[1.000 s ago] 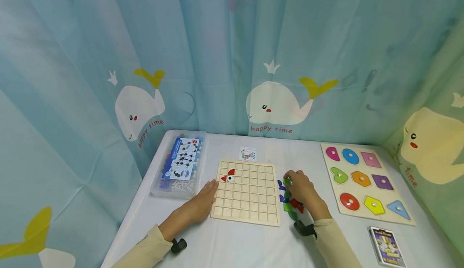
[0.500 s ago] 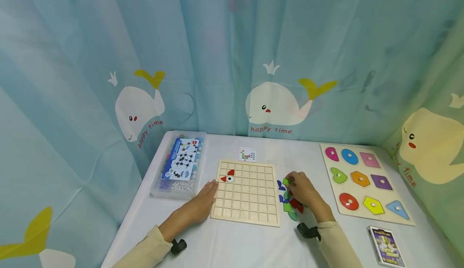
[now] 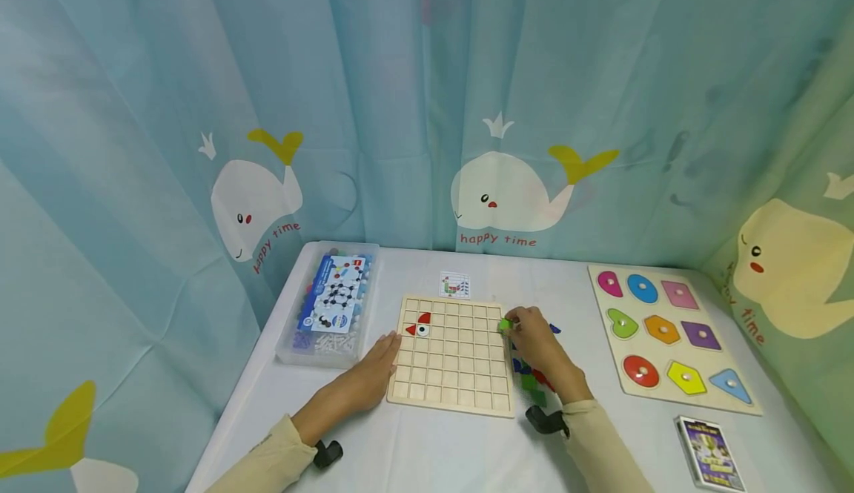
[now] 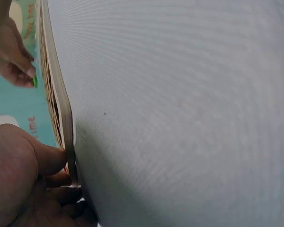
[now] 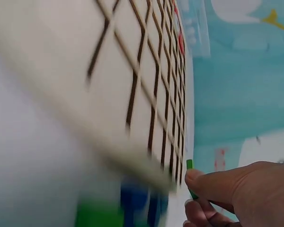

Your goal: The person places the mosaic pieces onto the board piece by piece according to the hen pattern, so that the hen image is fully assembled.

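Observation:
A pale wooden grid board (image 3: 454, 374) lies on the table. Near its upper left corner sit two red pieces (image 3: 425, 318) and a white tile with a black eye dot (image 3: 422, 330). My left hand (image 3: 371, 376) rests against the board's left edge; in the left wrist view its thumb (image 4: 52, 158) touches that edge. My right hand (image 3: 539, 341) pinches a small green tile (image 3: 505, 325) between thumb and fingers at the board's right edge. The tile appears edge-on in the right wrist view. Green, blue and red pieces (image 3: 529, 382) lie beneath and beside this hand, some hidden by it.
A small printed pattern card (image 3: 454, 285) lies behind the board. To the left stands a clear box (image 3: 331, 308) with coloured parts. A shape puzzle board (image 3: 674, 337) and a card pack (image 3: 710, 454) lie to the right. A whale-print curtain (image 3: 400, 107) hangs behind.
My right hand has moved left from the loose pieces to the board's right edge, carrying the green tile. My left hand has stayed at the board's left edge.

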### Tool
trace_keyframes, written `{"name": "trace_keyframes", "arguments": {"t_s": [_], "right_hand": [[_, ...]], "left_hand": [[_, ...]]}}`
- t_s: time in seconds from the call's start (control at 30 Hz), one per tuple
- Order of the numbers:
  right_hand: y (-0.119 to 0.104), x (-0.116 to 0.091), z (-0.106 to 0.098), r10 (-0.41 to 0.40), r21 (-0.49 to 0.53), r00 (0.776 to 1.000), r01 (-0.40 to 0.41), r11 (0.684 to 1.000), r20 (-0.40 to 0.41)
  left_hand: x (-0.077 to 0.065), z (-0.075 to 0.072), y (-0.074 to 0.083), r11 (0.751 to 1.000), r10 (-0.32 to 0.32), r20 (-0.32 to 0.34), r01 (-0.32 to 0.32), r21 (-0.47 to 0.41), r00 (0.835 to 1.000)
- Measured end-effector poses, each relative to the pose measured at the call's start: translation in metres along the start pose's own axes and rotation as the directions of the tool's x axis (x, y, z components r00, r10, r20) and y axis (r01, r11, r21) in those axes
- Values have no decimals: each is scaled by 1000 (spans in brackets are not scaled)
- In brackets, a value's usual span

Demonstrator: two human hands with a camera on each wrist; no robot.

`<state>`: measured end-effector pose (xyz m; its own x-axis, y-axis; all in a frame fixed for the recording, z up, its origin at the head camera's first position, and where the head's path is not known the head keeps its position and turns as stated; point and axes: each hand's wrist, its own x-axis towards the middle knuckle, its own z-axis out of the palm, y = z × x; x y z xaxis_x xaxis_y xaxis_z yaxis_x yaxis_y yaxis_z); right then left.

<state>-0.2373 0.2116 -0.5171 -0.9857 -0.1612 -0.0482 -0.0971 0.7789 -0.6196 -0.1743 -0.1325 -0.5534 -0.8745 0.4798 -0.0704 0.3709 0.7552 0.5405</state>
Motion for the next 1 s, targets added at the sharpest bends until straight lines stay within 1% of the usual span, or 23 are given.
{"name": "trace_keyframes", "arguments": {"t_s": [0.1,0.23,0.3,0.37,0.47,0.6,0.7,0.8,0.87,1.0], "right_hand": [[-15,2,14,-46,12,999,46,999,22],[-37,5,39,-116,-9,993,116,993,10],[-49,4,52,-154,-10,988,154,988,1],[-59,2,63,-175,9,984,175,984,10],[-71,0,75,-219,5,975,219,976,20],[-78,-1,83,-261,-59,965,260,964,-6],[-79,-2,84,-266,-95,963,262,960,-31],[-80,-2,84,-249,-91,968,245,965,-42],[-81,-1,85,-252,-82,967,248,965,-39],[-85,0,89,-268,-71,963,266,961,-9]], "left_hand": [[1,1,0,1000,-10,4,10,-1,1000],[1,-3,3,1000,-11,18,11,0,1000],[1,-5,6,1000,-7,24,7,8,1000],[1,-6,7,1000,-1,23,1,12,1000],[0,-7,9,1000,-3,26,2,17,1000],[0,-6,9,1000,-6,32,5,18,999],[0,-6,7,1000,-7,35,6,17,999],[0,-6,6,1000,-5,33,5,15,999],[0,-6,6,1000,-4,30,3,11,1000],[0,-6,5,1000,4,22,-4,5,1000]]}}
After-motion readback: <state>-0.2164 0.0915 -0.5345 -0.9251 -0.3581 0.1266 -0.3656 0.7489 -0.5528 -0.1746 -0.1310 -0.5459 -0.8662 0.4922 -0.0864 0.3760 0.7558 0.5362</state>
